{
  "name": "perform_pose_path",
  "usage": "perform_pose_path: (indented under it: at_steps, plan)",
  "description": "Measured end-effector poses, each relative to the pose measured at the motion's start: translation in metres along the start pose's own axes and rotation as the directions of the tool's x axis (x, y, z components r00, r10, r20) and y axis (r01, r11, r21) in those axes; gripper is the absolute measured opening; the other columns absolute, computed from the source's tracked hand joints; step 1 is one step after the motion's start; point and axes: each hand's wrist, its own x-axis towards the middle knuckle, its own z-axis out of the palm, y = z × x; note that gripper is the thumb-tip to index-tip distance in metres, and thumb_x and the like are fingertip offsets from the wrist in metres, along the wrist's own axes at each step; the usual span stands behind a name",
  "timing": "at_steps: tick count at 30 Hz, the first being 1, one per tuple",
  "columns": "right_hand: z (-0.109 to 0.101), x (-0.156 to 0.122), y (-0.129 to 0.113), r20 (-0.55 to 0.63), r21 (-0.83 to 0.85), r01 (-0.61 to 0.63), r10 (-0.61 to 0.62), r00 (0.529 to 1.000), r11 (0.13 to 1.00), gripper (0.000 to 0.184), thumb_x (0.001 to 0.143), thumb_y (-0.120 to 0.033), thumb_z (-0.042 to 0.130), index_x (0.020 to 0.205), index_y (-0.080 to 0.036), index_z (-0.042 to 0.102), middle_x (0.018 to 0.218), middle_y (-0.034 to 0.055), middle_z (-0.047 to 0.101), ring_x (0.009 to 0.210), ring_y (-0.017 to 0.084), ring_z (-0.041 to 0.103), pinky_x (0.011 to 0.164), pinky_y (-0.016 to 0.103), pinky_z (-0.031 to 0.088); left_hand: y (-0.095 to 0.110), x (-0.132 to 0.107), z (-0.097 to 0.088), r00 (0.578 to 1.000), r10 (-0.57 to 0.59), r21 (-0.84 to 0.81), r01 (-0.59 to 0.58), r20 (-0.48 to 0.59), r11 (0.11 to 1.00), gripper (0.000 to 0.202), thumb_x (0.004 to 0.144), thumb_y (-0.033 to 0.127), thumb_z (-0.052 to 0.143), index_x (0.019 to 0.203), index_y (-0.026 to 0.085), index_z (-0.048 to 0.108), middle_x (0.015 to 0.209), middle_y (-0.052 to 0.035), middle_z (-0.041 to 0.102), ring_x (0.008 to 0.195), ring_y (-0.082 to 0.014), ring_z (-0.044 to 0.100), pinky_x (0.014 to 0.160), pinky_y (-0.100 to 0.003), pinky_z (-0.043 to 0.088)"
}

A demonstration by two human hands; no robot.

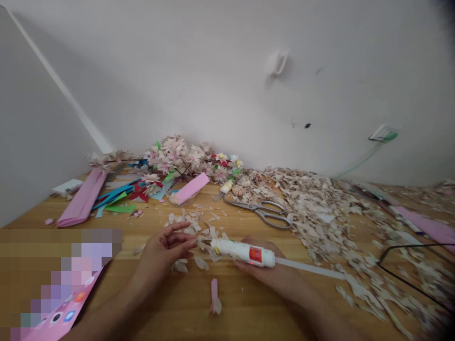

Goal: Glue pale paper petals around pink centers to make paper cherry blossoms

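Note:
My right hand (261, 272) is wrapped round a white glue gun (231, 248) with a red label, its nozzle pointing left. A long translucent glue stick (309, 267) sticks out of its back end. Close to the nozzle, my left hand (170, 246) has thumb and fingers pinched together; what is between them, if anything, is too small to make out. Pale dried petals (201, 263) lie scattered under and behind the nozzle. On the table in front of both hands rests a small pink paper strip (214, 289) with a petal at its near end.
Scissors (266, 210) lie behind my right hand, beside a large spread of dried petals (320, 213). Paper flowers (181, 156) are heaped by the wall. Folded pink paper (83, 199) and coloured strips lie left. A phone (76, 303) sits front left; a black cable (408, 246) loops right.

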Motion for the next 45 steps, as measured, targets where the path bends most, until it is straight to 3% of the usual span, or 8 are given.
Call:
perform_pose_path:
  at_steps: [5, 23, 45]
  plan:
    - [0.0017, 0.0002, -0.001, 0.008, -0.039, 0.076, -0.075, 0.997, 0.996, 0.017, 0.079, -0.036, 0.057, 0.07, -0.022, 0.053, 0.07, 0.0001, 0.056, 0.065, 0.017, 0.054, 0.057, 0.027, 0.042, -0.0006, 0.0009, 0.0016, 0.998, 0.053, -0.045, -0.055, -0.036, 0.997, 0.048, 0.051, 0.024, 0.08, 0.094, 0.019, 0.058, 0.065, 0.0043, 0.066, 0.061, -0.0126, 0.064, 0.058, -0.023, 0.054]
    - [0.003, 0.0003, -0.0041, -0.017, -0.088, 0.017, -0.018, 1.0, 0.996, 0.018, 0.076, -0.035, 0.058, 0.066, -0.023, 0.05, 0.066, -0.0007, 0.055, 0.06, 0.017, 0.053, 0.053, 0.028, 0.04, -0.0077, 0.004, -0.0005, 0.989, 0.146, -0.027, -0.146, -0.015, 0.989, 0.048, 0.054, 0.021, 0.078, 0.096, 0.018, 0.057, 0.064, 0.0041, 0.067, 0.062, -0.0109, 0.063, 0.062, -0.022, 0.054]
    - [0.0044, -0.0007, -0.0013, -0.005, -0.101, 0.02, -0.021, 1.0, 0.995, 0.021, 0.077, -0.035, 0.058, 0.063, -0.022, 0.049, 0.064, -0.0012, 0.054, 0.059, 0.017, 0.053, 0.052, 0.028, 0.039, -0.006, 0.0037, 0.0004, 0.99, 0.139, -0.003, -0.139, -0.017, 0.99, 0.043, 0.054, 0.02, 0.077, 0.093, 0.019, 0.058, 0.063, 0.0049, 0.067, 0.062, -0.0093, 0.063, 0.062, -0.018, 0.05]
